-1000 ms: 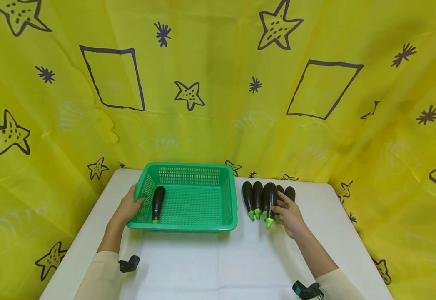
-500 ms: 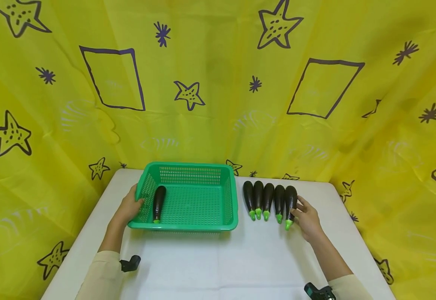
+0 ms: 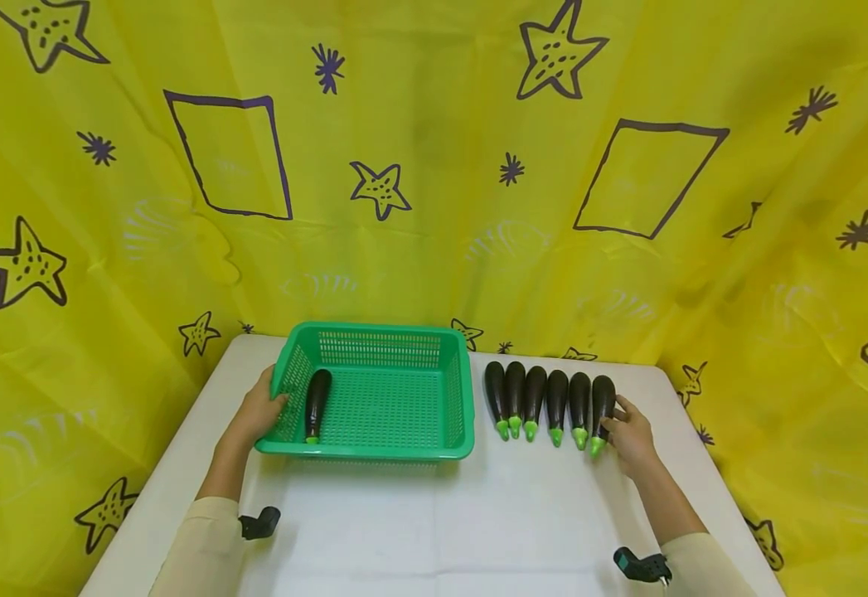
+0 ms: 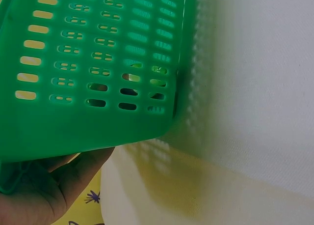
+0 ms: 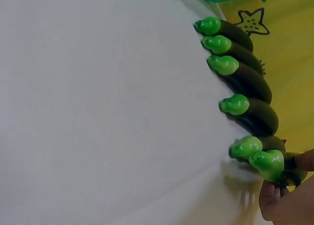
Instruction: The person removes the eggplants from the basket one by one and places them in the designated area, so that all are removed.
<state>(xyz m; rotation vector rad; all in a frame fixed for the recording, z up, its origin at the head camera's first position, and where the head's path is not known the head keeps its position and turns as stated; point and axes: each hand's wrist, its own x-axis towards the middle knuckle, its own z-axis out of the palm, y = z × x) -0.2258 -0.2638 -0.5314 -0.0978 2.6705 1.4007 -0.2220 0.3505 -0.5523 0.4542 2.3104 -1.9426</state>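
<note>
A green perforated plastic basket stands on the table's left half, with one dark purple eggplant lying along its left side. My left hand grips the basket's left rim; in the left wrist view the hand reaches under the rim. To the right of the basket, several eggplants lie side by side, green stem ends toward me. My right hand pinches the rightmost eggplant between thumb and fingers. In the right wrist view this eggplant's green cap overlaps its neighbour's.
A white cloth covers the table. Yellow curtains printed with stars hang close behind the table and at both sides. A dark camera device sits at the left wrist, another at the right.
My right hand has moved right with its eggplant, from over the middle of the row to the row's right end, uncovering the others. The left hand and basket stay in place.
</note>
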